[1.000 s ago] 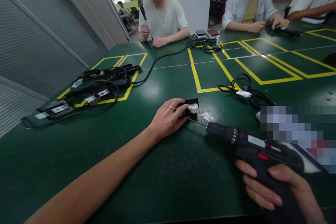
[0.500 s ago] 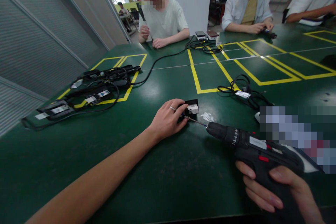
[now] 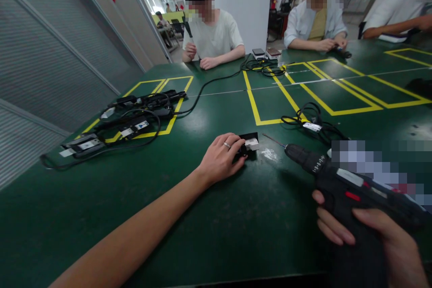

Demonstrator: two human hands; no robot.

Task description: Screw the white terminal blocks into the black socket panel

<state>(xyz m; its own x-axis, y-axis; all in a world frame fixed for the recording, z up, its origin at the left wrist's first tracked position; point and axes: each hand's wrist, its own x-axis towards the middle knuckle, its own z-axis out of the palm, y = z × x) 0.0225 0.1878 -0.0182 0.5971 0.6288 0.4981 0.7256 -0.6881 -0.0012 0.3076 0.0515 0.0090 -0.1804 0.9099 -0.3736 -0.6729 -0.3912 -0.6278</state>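
My left hand (image 3: 224, 155), with a ring on one finger, grips a small black part with a white block (image 3: 251, 144) on the green table. The fingers hide much of that part, and its exact kind cannot be made out. My right hand (image 3: 381, 234) is wrapped around the handle of a black cordless drill (image 3: 340, 184) with red accents. Its long thin bit (image 3: 274, 139) points left, the tip a little to the right of the black part and apart from it. White scuff marks lie on the tabletop below the bit.
Black adapters with cables (image 3: 135, 121) are heaped at left. A coiled black cable (image 3: 312, 126) with a white label lies beyond the drill. More cables (image 3: 265, 66) and two small boxes (image 3: 258, 53) stand near the far edge. Several people sit opposite. Yellow tape (image 3: 253, 99) marks the green table (image 3: 216, 234).
The drill has moved up and to the right, and its bit has come away from the black part. My left hand keeps hold of the part. The camera view has tilted slightly upward.
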